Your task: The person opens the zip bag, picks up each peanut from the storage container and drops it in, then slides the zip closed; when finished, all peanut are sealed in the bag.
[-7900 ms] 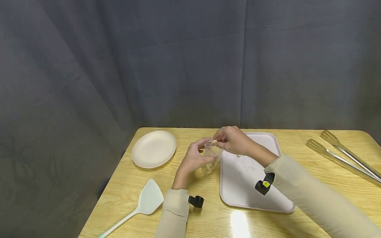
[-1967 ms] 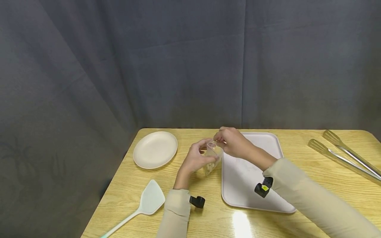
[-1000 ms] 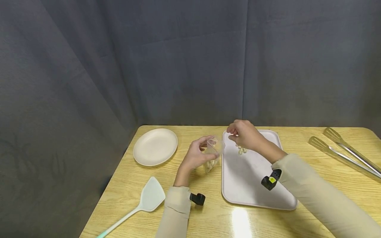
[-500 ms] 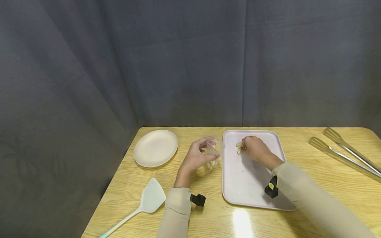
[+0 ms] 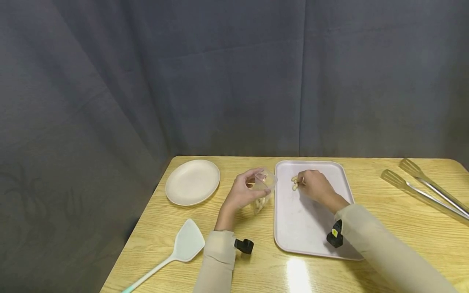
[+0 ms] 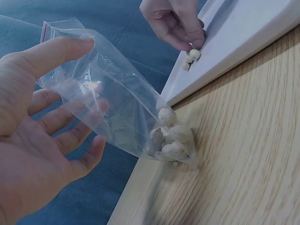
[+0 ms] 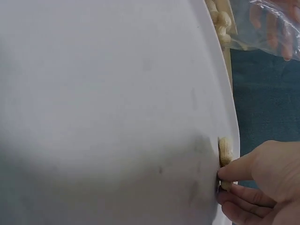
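My left hand [image 5: 242, 191] grips a clear zip bag [image 6: 117, 98] near its mouth, thumb on one side and fingers on the other. In the bag's lower end lie several unshelled peanuts [image 6: 171, 138], hanging just left of the tray in the head view. My right hand [image 5: 316, 185] is low over the far left part of the pale tray [image 5: 304, 232]. Its thumb and index finger pinch a peanut [image 7: 226, 185], partly hidden by the fingers. Another peanut [image 7: 225, 150] lies beside it along the tray's edge.
A pale round plate [image 5: 192, 182] stands at the table's far left corner. A white spatula [image 5: 188, 241] lies nearer, left of my left arm. Metal tongs [image 5: 432, 195] lie right of the tray. A dark curtain [image 5: 234, 77] hangs behind the wooden table [image 5: 256, 268].
Two seconds ago my right hand was at the bag's mouth. It moved right over the tray, then down to the peanuts there. My left hand keeps holding the bag in the same place.
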A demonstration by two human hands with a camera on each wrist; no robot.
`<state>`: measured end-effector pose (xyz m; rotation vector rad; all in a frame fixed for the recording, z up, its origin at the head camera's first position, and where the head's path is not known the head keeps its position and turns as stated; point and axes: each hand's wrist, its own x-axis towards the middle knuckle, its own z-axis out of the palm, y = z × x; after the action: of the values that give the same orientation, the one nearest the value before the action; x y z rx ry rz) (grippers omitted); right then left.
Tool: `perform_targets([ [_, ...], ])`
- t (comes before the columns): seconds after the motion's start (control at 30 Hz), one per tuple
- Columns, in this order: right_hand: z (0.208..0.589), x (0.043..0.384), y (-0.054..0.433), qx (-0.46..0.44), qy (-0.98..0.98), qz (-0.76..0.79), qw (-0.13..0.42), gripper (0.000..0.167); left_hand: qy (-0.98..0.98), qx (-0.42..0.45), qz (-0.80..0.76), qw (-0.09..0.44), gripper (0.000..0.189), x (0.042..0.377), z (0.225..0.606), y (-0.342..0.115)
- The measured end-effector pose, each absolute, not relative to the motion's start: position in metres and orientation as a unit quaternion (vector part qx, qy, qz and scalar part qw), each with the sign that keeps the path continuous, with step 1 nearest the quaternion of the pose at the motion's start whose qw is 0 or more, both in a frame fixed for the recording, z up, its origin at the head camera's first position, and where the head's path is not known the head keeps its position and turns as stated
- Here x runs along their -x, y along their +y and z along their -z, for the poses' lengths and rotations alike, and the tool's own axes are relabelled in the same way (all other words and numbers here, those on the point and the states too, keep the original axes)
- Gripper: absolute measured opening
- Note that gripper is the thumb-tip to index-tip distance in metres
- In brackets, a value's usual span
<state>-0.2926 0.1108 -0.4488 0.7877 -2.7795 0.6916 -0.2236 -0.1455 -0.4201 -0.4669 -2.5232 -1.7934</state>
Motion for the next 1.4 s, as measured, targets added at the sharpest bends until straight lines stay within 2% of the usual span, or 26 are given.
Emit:
perform_targets([
  [0.13, 0.439, 0.293, 0.111, -0.271, -0.929, -0.233, 0.092, 0.008, -0.81, 0.142, 0.569, 0.008, 0.066, 0.226, 0.425, -0.146],
  [0.27, 0.412, 0.288, 0.102, -0.296, -0.916, -0.245, 0.116, 0.009, -0.813, 0.14, 0.565, 0.014, 0.064, 0.226, 0.426, -0.146],
  [0.43, 0.376, 0.269, 0.074, -0.336, -0.888, -0.274, 0.15, 0.007, -0.814, 0.145, 0.563, 0.019, 0.064, 0.227, 0.425, -0.147],
  [0.57, 0.361, 0.254, 0.053, -0.379, -0.87, -0.272, 0.159, 0.01, -0.811, 0.154, 0.564, 0.016, 0.064, 0.227, 0.423, -0.148],
  [0.87, 0.359, 0.247, 0.038, -0.417, -0.856, -0.262, 0.156, 0.014, -0.809, 0.147, 0.569, 0.008, 0.065, 0.223, 0.42, -0.147],
  [1.17, 0.358, 0.247, 0.04, -0.418, -0.858, -0.264, 0.136, 0.016, -0.807, 0.153, 0.571, -0.001, 0.062, 0.203, 0.388, -0.142],
  [1.4, 0.359, 0.249, 0.041, -0.422, -0.854, -0.274, 0.128, 0.017, -0.805, 0.149, 0.574, 0.007, 0.065, 0.224, 0.419, -0.145],
])
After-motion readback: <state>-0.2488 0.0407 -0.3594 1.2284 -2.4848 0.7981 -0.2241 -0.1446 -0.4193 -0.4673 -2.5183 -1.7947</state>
